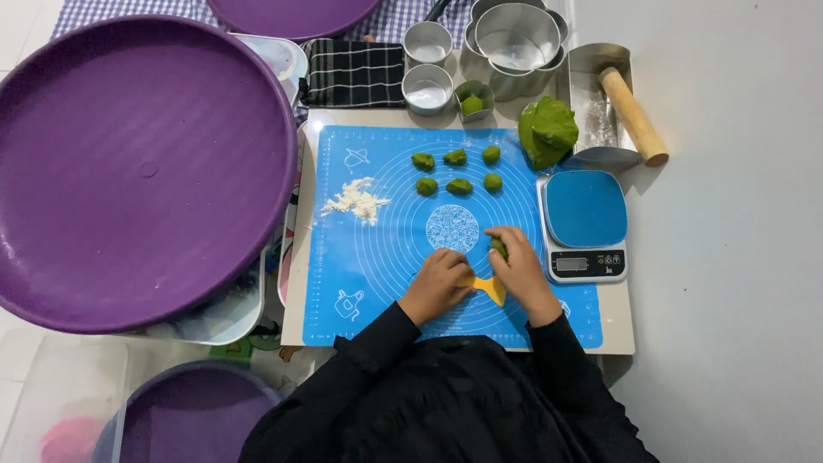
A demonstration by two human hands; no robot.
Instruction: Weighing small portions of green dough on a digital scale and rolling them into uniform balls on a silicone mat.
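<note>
My left hand (439, 281) grips a yellow scraper (491, 288) over the blue baking mat (377, 257). My right hand (519, 267) pinches a small lump of green dough (498, 249) just above the scraper's blade. Several small green dough pieces (459, 171) lie in two rows higher up the mat. A big mass of green dough (547, 131) rests at the mat's upper right corner. A little heap of white flour (356, 201) lies at the mat's left.
A kitchen scale (586, 225) with a blue plate stands right of the mat. Behind are metal moulds (427, 65), one holding a dough ball (472, 104), a metal tray with a wooden rolling pin (632, 116), and a checked cloth (353, 73). Large purple trays (129, 171) fill the left.
</note>
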